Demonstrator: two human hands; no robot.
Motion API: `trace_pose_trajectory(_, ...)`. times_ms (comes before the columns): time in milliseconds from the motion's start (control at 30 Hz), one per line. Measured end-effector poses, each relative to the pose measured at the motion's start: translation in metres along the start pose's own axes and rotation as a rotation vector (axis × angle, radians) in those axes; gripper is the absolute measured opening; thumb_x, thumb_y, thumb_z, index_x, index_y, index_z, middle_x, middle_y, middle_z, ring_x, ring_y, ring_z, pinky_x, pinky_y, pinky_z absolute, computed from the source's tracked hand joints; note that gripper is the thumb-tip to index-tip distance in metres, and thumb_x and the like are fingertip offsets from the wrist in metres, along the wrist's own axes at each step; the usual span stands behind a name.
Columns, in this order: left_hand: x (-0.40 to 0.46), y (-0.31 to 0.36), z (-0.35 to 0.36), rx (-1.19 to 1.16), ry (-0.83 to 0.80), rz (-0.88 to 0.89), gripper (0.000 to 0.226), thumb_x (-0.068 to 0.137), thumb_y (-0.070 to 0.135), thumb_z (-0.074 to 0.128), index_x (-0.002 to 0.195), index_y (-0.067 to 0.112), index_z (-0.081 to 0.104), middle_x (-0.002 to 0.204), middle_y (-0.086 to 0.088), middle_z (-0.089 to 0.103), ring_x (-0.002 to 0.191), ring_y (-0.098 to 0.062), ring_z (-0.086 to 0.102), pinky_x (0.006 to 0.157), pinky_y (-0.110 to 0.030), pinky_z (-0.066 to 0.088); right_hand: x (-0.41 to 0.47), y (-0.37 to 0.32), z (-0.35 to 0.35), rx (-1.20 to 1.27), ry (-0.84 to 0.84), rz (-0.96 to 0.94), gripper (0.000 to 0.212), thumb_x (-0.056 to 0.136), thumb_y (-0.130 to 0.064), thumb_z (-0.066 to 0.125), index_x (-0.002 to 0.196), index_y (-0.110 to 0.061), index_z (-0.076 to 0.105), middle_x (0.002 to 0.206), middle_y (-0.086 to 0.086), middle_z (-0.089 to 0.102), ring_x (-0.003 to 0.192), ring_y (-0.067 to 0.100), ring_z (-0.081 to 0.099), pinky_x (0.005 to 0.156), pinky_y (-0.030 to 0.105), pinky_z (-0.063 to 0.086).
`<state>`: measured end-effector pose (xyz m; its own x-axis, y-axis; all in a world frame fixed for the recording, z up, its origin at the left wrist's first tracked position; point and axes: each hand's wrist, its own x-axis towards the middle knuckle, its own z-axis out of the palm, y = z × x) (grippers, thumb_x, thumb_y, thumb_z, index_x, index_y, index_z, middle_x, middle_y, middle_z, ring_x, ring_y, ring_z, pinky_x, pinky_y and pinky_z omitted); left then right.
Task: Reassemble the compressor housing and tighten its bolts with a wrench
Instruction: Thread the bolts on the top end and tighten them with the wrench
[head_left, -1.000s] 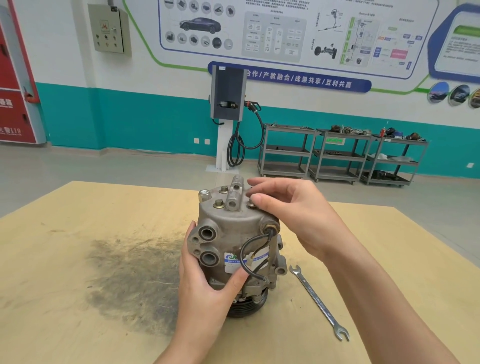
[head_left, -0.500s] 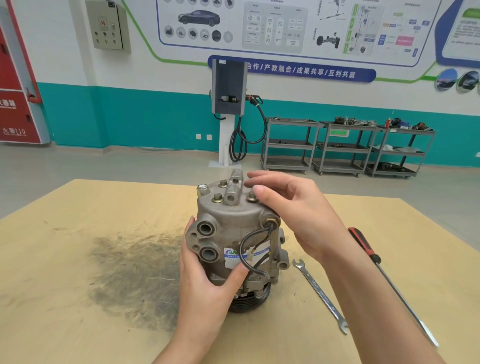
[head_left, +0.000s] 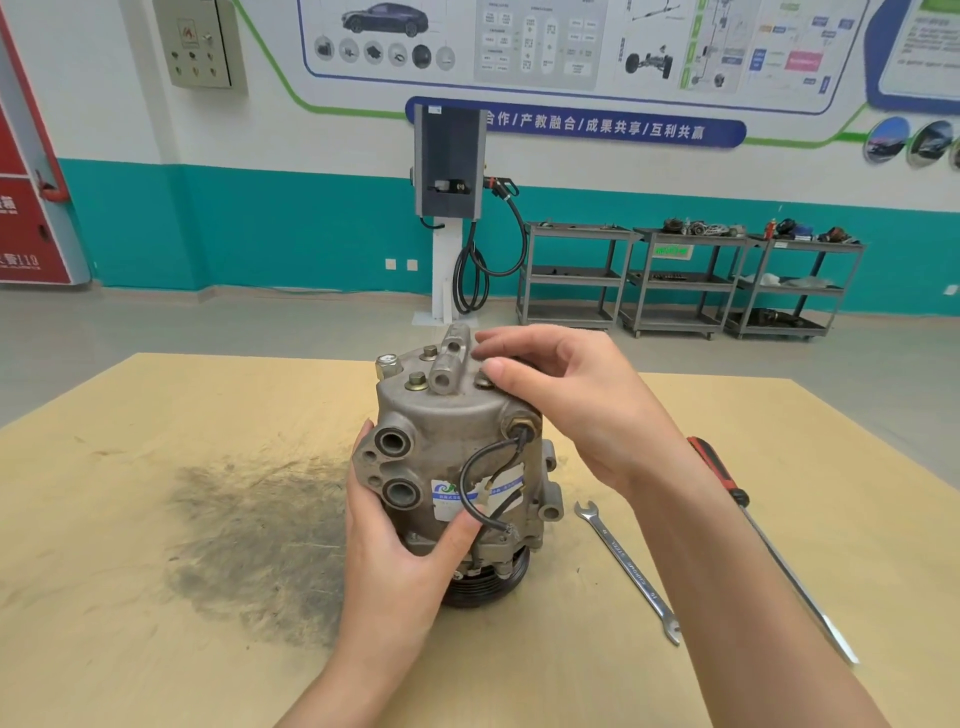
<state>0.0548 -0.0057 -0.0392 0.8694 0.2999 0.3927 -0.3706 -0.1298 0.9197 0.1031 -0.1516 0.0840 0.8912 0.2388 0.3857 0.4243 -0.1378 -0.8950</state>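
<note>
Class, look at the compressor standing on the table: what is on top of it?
On top of the compressor stand bolt heads, a tilted port block and a capped fitting. The right hand pinches another bolt, hiding the top's right side.

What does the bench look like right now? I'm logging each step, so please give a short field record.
compressor: upright on its pulley end on the table; body at
left hand: grips the compressor's lower side
right hand: fingers pinch a bolt on the top cover
other top bolts: two visible, e.g.
wrench: lying on the table, right of the compressor, untouched
screwdriver: red-handled, lying further right
table mark: dark smudge left of the compressor
</note>
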Motion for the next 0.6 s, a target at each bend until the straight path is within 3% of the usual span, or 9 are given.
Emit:
trace_pose_trajectory(100, 0.000, 0.000, 0.000, 0.006, 0.002, 0.003, 0.103, 0.059, 0.063, 0.076, 0.148, 0.034, 0.031, 0.143, 0.008, 0.053, 0.133, -0.016, 0.051, 0.112, -0.049, 0.042, -0.001, -0.001, 0.000, 0.034, -0.018, 0.017, 0.014, 0.086, -0.009, 0.070, 0.082, -0.021, 0.078, 0.112, -0.011, 0.070, 0.100, 0.004, 0.068, 0.079, 0.024, 0.057)
trace_pose_trajectory(300, 0.000, 0.001, 0.000, -0.006, -0.002, 0.006, 0.102, 0.060, 0.063, 0.077, 0.148, 0.035, 0.031, 0.143, 0.009, 0.054, 0.132, -0.015, 0.052, 0.111, -0.050, 0.042, 0.000, 0.003, 0.011, -0.046, 0.128, 0.002, 0.014, 0.078, -0.021, 0.081, 0.072, -0.024, 0.068, 0.107, -0.011, 0.070, 0.099, 0.008, 0.067, 0.087, 0.041, 0.057)
trace_pose_trajectory(467, 0.000, 0.001, 0.000, -0.010, -0.008, 0.001, 0.104, 0.059, 0.062, 0.076, 0.148, 0.031, 0.032, 0.142, 0.007, 0.054, 0.131, -0.019, 0.053, 0.111, -0.052, 0.042, -0.001, -0.001, 0.001, 0.064, -0.001, 0.007, 0.011, 0.088, -0.010, 0.069, 0.089, -0.018, 0.075, 0.106, -0.006, 0.073, 0.097, 0.005, 0.068, 0.082, 0.023, 0.056)
trace_pose_trajectory(600, 0.000, 0.002, 0.001, -0.010, -0.005, 0.007, 0.103, 0.059, 0.061, 0.075, 0.147, 0.030, 0.033, 0.141, 0.007, 0.055, 0.130, -0.017, 0.053, 0.111, -0.051, 0.042, -0.001, -0.001, 0.002, 0.082, 0.003, 0.030, 0.013, 0.087, -0.005, 0.068, 0.083, -0.014, 0.075, 0.111, -0.005, 0.070, 0.101, 0.009, 0.067, 0.085, 0.026, 0.056)
